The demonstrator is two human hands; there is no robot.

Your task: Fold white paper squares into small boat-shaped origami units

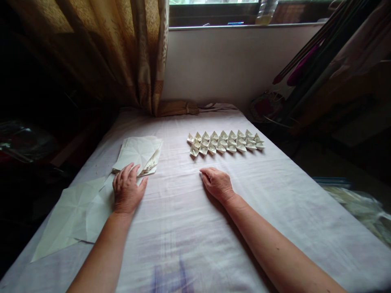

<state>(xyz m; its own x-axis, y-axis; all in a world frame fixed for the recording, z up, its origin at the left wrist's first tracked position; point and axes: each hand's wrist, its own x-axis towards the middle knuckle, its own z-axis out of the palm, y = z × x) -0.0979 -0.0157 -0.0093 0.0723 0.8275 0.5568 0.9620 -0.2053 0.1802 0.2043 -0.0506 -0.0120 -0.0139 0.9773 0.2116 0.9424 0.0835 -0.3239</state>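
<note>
My left hand (127, 188) lies with fingers spread at the near edge of a stack of creased white paper squares (139, 152), its fingertips touching the paper. Two more creased sheets (71, 211) lie loose and overlapping beside that wrist, toward the left edge of the table. My right hand (216, 183) rests on the cloth with its fingers curled in; whether anything is inside them is hidden. Just beyond it, small folded paper boats (222, 143) stand side by side in close rows.
A pale cloth (171, 228) with purple marks near the front covers the table. Gold curtains (128, 49) hang at the back left. Behind the table is a wall with a window ledge (244, 27). A clear plastic bag (360, 207) is low on the right.
</note>
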